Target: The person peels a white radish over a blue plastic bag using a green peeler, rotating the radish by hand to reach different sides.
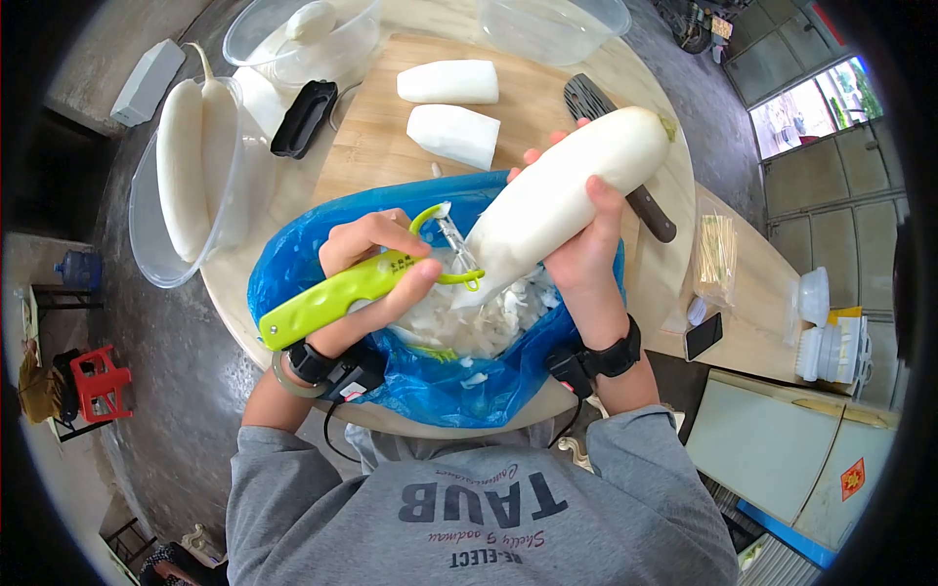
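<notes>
A large white radish slants over a blue plastic bag, its stem end at the upper right. My right hand is wrapped round the radish from the right side. On the left, my left hand grips a green peeler, whose blade is at the radish's lower end. White peelings fill the bag beneath. Two peeled radish pieces lie on the wooden board beyond the bag. A knife with a brown handle lies partly behind the radish.
Whole radishes stand in a clear tub at the left. Two more clear tubs are at the back, with a black case nearby. Skewers, a phone and white containers sit at the right.
</notes>
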The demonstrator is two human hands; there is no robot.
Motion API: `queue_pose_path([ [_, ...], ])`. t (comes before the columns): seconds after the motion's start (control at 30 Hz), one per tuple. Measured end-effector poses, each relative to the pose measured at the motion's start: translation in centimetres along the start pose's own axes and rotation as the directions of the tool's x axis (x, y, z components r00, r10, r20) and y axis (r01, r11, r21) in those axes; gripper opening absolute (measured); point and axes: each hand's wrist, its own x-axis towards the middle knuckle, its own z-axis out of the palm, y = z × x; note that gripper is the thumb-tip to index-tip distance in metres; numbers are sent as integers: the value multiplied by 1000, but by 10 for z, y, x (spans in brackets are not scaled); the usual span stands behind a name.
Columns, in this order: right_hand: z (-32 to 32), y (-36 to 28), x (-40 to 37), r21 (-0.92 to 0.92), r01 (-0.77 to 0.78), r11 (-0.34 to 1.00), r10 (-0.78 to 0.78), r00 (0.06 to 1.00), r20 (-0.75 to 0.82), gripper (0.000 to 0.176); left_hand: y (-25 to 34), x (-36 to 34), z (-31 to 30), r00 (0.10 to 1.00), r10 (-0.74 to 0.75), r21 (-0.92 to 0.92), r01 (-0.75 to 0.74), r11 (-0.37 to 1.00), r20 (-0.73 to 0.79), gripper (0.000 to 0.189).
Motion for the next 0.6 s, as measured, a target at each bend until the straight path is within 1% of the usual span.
queue_pose_path([
  [0.07,0,4,-3,-45,-11,999,14,998,54,68,4,3,1,998,-31,4,31,1000,49,18],
  [0.17,5,7,-7,-39,-31,999,32,999,41,68,1,3,3,981,-39,51,30,998,188,18],
  [0.2,5,8,-8,-41,-35,999,37,999,39,68,-2,0,6,990,-2,60,-6,998,138,16],
  [0.27,4,9,-7,-49,-38,998,40,998,37,67,-3,1,-4,986,35,91,-51,995,166,14],
  [0.3,4,8,-6,-9,-40,999,40,999,32,67,-4,1,-8,983,53,105,-72,992,177,14],
  [0.33,3,7,-6,33,-44,998,43,999,29,67,-3,1,-8,990,90,104,-101,989,107,14],
  [0.37,4,7,-4,78,-48,996,46,999,28,67,-6,-3,-9,996,78,47,-80,996,48,14],
  [0.43,2,4,-2,57,-23,998,22,1000,18,67,-13,-9,-11,997,46,-78,-50,996,-64,15],
  [0.47,1,4,-1,44,-10,999,10,1000,11,67,-14,-10,-8,994,58,-121,-69,990,-87,14],
  [0.57,2,5,-2,-26,12,1000,-11,999,31,68,-3,-4,-2,997,13,-74,-18,997,-70,14],
  [0.6,3,4,-4,-32,5,999,-4,1000,30,69,-1,-2,0,998,28,-43,-30,999,-47,14],
])
